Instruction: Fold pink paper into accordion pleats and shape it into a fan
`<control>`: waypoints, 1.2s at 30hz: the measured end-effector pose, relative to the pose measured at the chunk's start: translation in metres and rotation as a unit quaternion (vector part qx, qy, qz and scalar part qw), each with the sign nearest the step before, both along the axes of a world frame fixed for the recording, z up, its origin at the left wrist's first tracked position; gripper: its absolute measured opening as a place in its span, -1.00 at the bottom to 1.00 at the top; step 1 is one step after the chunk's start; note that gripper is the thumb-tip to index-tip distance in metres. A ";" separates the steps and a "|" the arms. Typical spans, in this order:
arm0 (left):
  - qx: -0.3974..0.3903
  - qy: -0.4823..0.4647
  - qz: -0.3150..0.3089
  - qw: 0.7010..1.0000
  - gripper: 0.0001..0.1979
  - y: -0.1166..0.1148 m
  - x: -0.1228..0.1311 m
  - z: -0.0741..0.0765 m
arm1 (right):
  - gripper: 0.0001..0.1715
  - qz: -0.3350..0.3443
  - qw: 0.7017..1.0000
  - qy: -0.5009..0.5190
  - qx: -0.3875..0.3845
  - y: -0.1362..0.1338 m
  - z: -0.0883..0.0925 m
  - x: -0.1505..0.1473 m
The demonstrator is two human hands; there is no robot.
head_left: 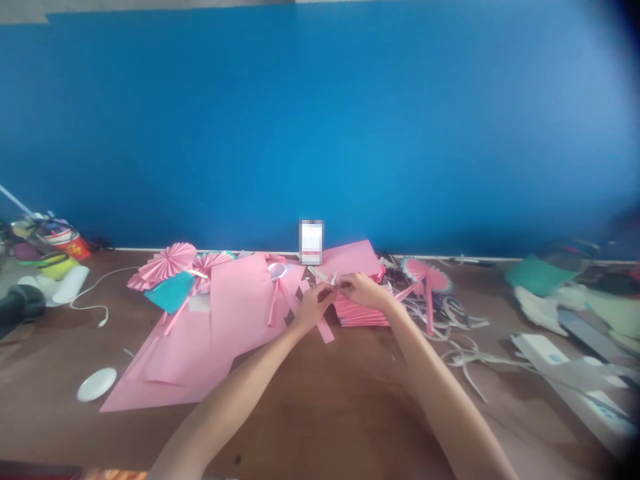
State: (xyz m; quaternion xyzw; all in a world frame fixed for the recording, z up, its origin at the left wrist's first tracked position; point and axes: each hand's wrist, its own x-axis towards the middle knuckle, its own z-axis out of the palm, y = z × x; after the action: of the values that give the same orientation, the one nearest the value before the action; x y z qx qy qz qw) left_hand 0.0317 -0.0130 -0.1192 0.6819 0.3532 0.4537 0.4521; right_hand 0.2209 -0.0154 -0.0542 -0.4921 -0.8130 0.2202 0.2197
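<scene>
- Head view: the pleated pink stack (363, 316) rests on the brown tabletop (320, 427) and serves as landmark for every place below.
- The left hand (316, 305) is just left of the stack, its thumb and fingers drawn in narrow.
- The right hand (356, 288) is above the far part of the stack, its fingers bent in towards the left hand's; whether it touches the stack I cannot tell.
- A small pale piece (335, 279) shows between the two sets of fingertips, at the stack's far left corner; blur hides which hand grips it, or whether both do.
- A pink strip (326, 332) slants down just left of the stack, passing behind the left hand, its near end sticking out below the palm.
- Beyond the stack is a flat pink sheet (350, 257).
- Farther left of the stack are large pink sheets (240, 293), with pleated pink fans (170, 260) and a teal piece (171, 292) at their far left.
- Right of the stack stand out a round pink-edged fan (435, 275), a tangle of pale strips (453, 313) and, well apart, a white power strip (543, 348).
</scene>
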 end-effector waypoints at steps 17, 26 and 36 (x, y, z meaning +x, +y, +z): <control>-0.124 -0.124 -0.007 0.984 -0.70 0.006 -0.001 -0.002 | -0.90 -0.041 0.993 -0.001 0.107 0.003 -0.007 -0.010; -0.148 -0.144 0.026 0.978 -0.63 0.013 0.000 -0.008 | -0.86 -0.018 0.975 -0.040 0.218 0.005 -0.024 -0.024; -0.143 -0.153 0.028 0.977 -0.66 0.013 -0.002 -0.011 | -0.84 -0.022 0.971 -0.054 0.231 0.005 -0.027 -0.025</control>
State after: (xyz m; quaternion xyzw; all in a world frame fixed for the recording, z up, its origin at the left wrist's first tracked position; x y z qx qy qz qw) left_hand 0.0294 -0.0003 -0.1300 0.5223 0.3603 0.5100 0.5808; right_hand 0.1962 -0.0108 -0.0807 -0.4571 -0.8416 -0.0054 0.2877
